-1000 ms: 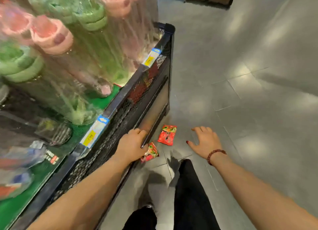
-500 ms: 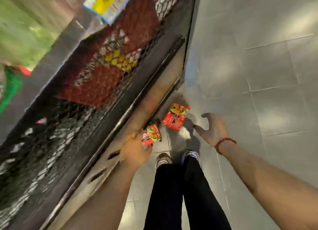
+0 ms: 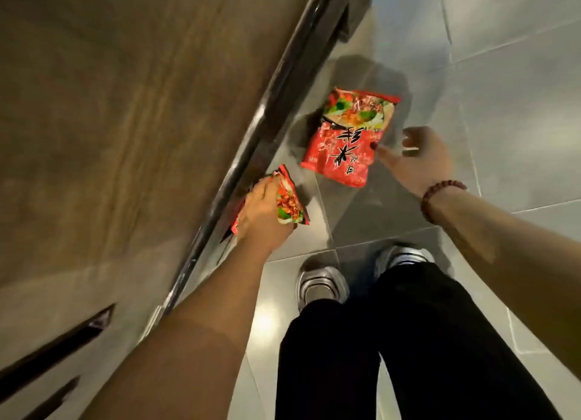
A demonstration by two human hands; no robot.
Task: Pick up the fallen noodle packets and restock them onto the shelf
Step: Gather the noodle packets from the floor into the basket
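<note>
Two crinkly red plastic noodle packets lie on the grey tiled floor (image 3: 503, 58) beside the shelf's base: the left hand (image 3: 262, 213) clamps the nearer packet (image 3: 287, 204), while the right hand (image 3: 415, 158), fingers spread, touches the farther packet (image 3: 347, 136), likely to lift both together.

A person crouches over a grey tiled floor (image 3: 490, 73) beside the brown base panel of a shelf unit (image 3: 125, 121). The left hand (image 3: 264, 215) closes around a small red plastic noodle packet (image 3: 290, 204) by the unit's dark metal edge rail (image 3: 251, 143). The right hand (image 3: 418, 158), fingers spread, touches the edge of a larger red noodle packet (image 3: 349, 136) lying flat. A beaded bracelet (image 3: 440, 196) circles the right wrist.
</note>
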